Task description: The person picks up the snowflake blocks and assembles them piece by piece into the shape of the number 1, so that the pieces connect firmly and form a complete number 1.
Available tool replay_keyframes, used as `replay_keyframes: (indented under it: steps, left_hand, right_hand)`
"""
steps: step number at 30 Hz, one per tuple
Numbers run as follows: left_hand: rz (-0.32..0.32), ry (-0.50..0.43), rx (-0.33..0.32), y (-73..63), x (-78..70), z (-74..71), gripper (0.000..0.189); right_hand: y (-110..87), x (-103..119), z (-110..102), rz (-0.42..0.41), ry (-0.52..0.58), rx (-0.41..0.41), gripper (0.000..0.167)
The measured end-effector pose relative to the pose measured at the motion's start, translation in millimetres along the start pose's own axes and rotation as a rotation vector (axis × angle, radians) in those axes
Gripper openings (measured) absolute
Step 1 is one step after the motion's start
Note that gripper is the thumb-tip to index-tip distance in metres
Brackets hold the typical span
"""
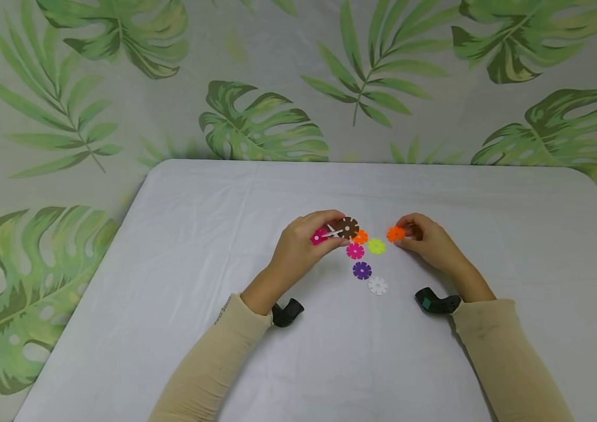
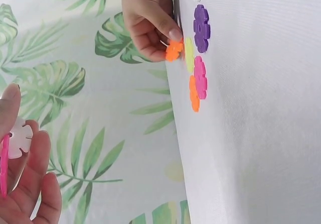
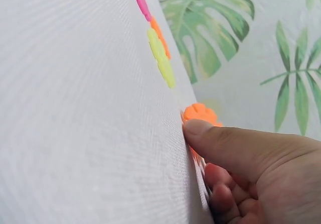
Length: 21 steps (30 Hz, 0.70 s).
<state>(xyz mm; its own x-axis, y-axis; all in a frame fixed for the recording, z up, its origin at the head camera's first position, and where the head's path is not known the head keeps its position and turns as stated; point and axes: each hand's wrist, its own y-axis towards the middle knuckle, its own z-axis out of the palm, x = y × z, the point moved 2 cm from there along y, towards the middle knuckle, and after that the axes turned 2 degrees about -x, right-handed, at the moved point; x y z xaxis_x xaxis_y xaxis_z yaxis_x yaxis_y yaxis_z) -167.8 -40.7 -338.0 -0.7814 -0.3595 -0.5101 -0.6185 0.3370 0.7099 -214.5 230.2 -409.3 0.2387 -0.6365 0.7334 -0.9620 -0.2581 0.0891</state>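
In the head view my left hand holds a joined piece of notched plastic discs above the table. It includes a pink disc, a white disc seen nearly edge-on and a brown disc. The left wrist view shows the white disc and the pink edge between thumb and fingers; the brown one is hidden there. My right hand pinches an orange disc between thumb and fingers, low at the tabletop. Thumb and orange disc show closely in the right wrist view.
Between the hands lie loose discs: orange, yellow, pink, purple and white. Black wrist devices sit by both sleeves. The white-covered table meets a leaf-patterned backdrop at its far edge.
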Motion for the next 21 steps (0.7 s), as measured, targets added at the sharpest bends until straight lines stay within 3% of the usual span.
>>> replay_keyframes:
  steps: [9,21]
  left_hand:
    - [-0.005,0.008,0.006,-0.8,1.7,0.0,0.042]
    - [-0.008,-0.003,0.011,-0.9,0.8,-0.6,0.041]
  right_hand:
    - [-5.1,12,-5,0.079,0.06,-0.032,0.025]
    - [-7.2,51,-19,-0.102,0.295,-0.124,0.025]
